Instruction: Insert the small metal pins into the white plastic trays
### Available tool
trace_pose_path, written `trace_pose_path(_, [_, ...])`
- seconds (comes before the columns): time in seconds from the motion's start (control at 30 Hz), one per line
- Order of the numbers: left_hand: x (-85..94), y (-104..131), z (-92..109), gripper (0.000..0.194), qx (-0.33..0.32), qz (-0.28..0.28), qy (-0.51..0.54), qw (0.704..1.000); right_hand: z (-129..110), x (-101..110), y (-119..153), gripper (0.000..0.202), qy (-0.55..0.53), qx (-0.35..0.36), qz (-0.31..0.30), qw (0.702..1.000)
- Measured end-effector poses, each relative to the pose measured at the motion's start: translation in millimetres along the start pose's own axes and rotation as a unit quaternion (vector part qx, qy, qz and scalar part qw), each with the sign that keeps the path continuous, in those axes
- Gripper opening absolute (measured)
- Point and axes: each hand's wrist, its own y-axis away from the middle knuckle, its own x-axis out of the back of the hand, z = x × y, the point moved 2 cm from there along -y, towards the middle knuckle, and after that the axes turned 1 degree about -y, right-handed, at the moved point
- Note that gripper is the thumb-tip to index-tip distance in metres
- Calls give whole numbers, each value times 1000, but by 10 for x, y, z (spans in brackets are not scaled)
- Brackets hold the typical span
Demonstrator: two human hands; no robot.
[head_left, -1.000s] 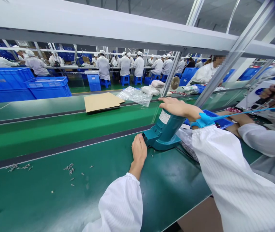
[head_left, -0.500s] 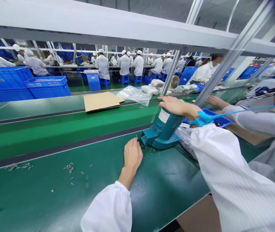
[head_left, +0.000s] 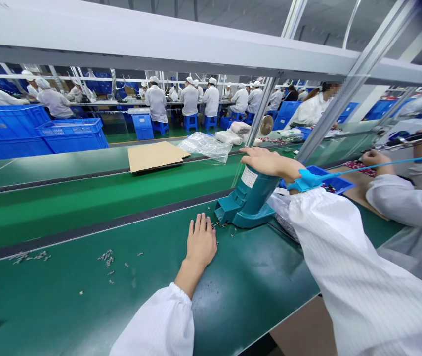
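Note:
My left hand (head_left: 200, 242) lies palm down on the green work surface (head_left: 140, 306), fingers spread and pointing away from me. Just right of its fingertips is the spout of a teal machine (head_left: 253, 198) with a white label. Small metal parts (head_left: 232, 236) are scattered by the spout, some close to my fingers. My right hand (head_left: 265, 162), with a blue wrist strap (head_left: 305, 181), rests over the top of the machine and holds it. The underside of that hand is hidden. More small metal parts (head_left: 106, 257) lie in loose groups to the left.
Beyond the green belt (head_left: 85, 205) lie a cardboard sheet (head_left: 155, 157) and clear plastic bags (head_left: 207, 146). A blue tray (head_left: 335, 183) stands behind my right forearm. At the right is a co-worker's hand (head_left: 377, 160). Metal posts (head_left: 261, 111) rise behind the machine.
My left hand's fingers, closer together before, have spread and lie flatter on the surface. My right hand stays on the machine. The co-worker's hand has moved right, away from my wrist.

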Motion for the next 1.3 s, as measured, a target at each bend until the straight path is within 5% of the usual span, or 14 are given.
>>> trace_pose_path(0.27, [347,411,-473,53,51,6,-71,996,30,-10,-29,59,3,5,1,1000])
trace_pose_path(0.57, [343,176,-137,63,44,1,-67,997,42,-24,-43,60,-12,2,-8,1000])
trace_pose_path(0.77, [213,-6,-157,54,-55,-23,-49,997,47,-33,-44,61,-9,4,-5,1000])
trace_pose_path(0.93, [261,247,-430,50,-48,-23,-62,997,67,-47,-64,60,-14,4,-3,1000])
trace_pose_path(1.13, [522,590,-823,54,27,-2,-95,995,56,-20,-43,57,-24,11,-1,1000])
trace_pose_path(1.2, [559,595,-735,59,28,0,-90,996,47,-12,-30,57,-21,14,-2,1000])
trace_pose_path(1.3, [466,496,-330,62,-46,-22,-49,997,43,-9,-26,58,-17,13,-3,1000])
